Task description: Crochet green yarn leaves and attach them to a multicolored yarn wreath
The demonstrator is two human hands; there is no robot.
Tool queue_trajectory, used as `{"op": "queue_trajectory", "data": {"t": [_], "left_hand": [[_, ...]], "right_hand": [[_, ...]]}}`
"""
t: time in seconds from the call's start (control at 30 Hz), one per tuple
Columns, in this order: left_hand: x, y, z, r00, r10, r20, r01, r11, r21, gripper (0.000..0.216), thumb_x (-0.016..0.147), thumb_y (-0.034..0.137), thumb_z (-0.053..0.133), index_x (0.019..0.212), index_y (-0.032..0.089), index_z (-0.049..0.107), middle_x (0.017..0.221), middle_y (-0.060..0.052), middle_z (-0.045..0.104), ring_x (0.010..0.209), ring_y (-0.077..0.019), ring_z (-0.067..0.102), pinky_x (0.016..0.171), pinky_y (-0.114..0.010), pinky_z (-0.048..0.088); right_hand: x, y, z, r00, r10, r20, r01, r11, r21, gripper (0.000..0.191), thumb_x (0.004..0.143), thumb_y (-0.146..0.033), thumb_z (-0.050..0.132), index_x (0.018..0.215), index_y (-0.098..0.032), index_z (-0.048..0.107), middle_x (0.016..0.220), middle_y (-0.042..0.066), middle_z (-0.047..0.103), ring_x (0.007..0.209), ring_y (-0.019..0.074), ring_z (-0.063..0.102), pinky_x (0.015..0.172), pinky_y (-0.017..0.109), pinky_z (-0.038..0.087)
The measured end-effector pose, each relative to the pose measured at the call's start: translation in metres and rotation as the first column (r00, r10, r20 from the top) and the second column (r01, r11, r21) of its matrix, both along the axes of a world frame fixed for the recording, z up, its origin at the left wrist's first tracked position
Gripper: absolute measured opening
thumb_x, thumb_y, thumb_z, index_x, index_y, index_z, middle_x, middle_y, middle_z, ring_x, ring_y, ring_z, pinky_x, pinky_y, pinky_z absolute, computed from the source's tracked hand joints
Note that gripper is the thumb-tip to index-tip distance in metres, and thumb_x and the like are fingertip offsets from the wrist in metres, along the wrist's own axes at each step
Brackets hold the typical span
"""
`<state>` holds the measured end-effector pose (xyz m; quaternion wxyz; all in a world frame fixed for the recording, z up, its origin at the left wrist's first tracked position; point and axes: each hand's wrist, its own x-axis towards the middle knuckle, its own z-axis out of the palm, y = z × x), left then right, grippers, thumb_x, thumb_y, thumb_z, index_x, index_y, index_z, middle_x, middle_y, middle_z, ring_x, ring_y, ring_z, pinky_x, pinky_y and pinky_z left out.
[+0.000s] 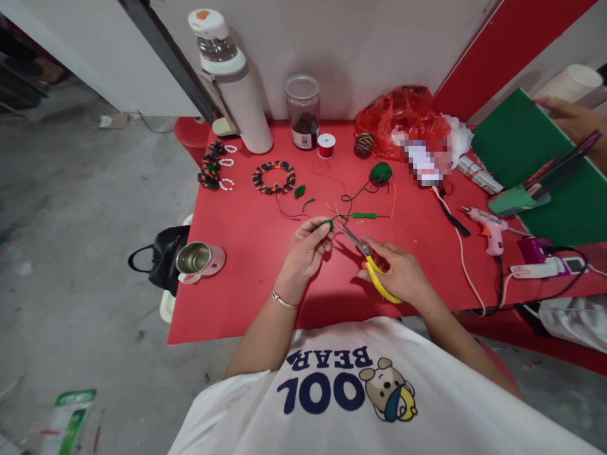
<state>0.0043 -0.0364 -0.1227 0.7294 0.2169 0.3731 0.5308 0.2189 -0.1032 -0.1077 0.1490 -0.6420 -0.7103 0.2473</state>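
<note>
My left hand (310, 246) pinches a small green crocheted piece (331, 225) above the red table. Green yarn runs from around it toward a green yarn ball (380, 172) farther back. In my right hand (396, 268) are yellow-handled scissors (379, 281), their blades (353, 237) pointing at the yarn beside the green piece. Whether the blades touch the yarn I cannot tell. A green-handled crochet hook (364, 215) lies just beyond the blades. Left of it are a short green yarn scrap (308, 204), a green leaf-like piece (300, 191) and a multicoloured braided ring (274, 177).
A pink mug (215, 259) stands at the left edge. At the back are a white thermos (241, 101), a jar (303, 114), a red thread spool (326, 146) and a red plastic bag (398, 117). A glue gun (490, 230) and cables lie right. Another person's hand (576, 123) shows far right.
</note>
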Motion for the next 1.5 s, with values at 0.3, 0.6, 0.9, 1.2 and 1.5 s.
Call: {"op": "queue_trajectory", "data": {"t": [0.3, 0.6, 0.9, 1.2, 1.5], "left_hand": [[0.002, -0.002, -0.002, 0.999, -0.031, -0.018, 0.031, 0.999, -0.015, 0.039, 0.058, 0.028, 0.095, 0.084, 0.016, 0.068, 0.062, 0.002, 0.068, 0.045, -0.0084, 0.059, 0.04, -0.017, 0.045], [0.0, -0.001, -0.001, 0.997, -0.03, -0.07, 0.031, 0.999, 0.01, 0.035, 0.061, 0.03, 0.091, 0.082, 0.017, 0.065, 0.058, 0.003, 0.067, 0.042, -0.0077, 0.055, 0.04, -0.017, 0.044], [0.001, -0.001, -0.003, 0.995, -0.045, -0.088, 0.047, 0.999, 0.021, 0.032, 0.063, 0.03, 0.087, 0.081, 0.018, 0.063, 0.056, 0.004, 0.064, 0.041, -0.0076, 0.054, 0.04, -0.017, 0.043], [0.002, -0.002, -0.001, 0.992, -0.049, -0.118, 0.051, 0.999, 0.015, 0.029, 0.062, 0.029, 0.085, 0.077, 0.018, 0.063, 0.056, 0.004, 0.063, 0.039, -0.007, 0.051, 0.037, -0.017, 0.041], [0.003, -0.002, -0.004, 0.991, -0.052, -0.122, 0.055, 0.998, 0.019, 0.03, 0.061, 0.029, 0.086, 0.079, 0.017, 0.065, 0.054, 0.005, 0.062, 0.041, -0.0075, 0.053, 0.038, -0.017, 0.043]], "right_hand": [[-0.009, 0.012, -0.004, 0.998, 0.064, 0.016, -0.065, 0.994, 0.09, 0.076, 0.085, -0.06, 0.081, 0.15, -0.025, 0.064, 0.103, 0.01, 0.073, 0.087, 0.0258, 0.07, 0.079, 0.036, 0.054], [-0.006, 0.014, -0.013, 0.993, 0.107, -0.058, -0.097, 0.985, 0.143, 0.073, 0.082, -0.062, 0.083, 0.143, -0.023, 0.07, 0.091, 0.008, 0.073, 0.075, 0.0211, 0.067, 0.072, 0.032, 0.053], [-0.006, 0.012, -0.015, 0.976, 0.116, -0.185, -0.098, 0.99, 0.102, 0.071, 0.08, -0.052, 0.088, 0.141, -0.021, 0.07, 0.093, 0.007, 0.074, 0.075, 0.0202, 0.066, 0.075, 0.034, 0.056], [-0.006, 0.011, -0.021, 0.951, 0.111, -0.288, -0.088, 0.992, 0.094, 0.064, 0.08, -0.049, 0.088, 0.136, -0.023, 0.073, 0.102, 0.01, 0.08, 0.087, 0.0248, 0.075, 0.084, 0.037, 0.06], [-0.005, 0.011, -0.022, 0.974, 0.095, -0.205, -0.081, 0.994, 0.078, 0.073, 0.079, -0.052, 0.088, 0.142, -0.021, 0.067, 0.108, 0.011, 0.076, 0.087, 0.0248, 0.071, 0.081, 0.038, 0.059]]}}
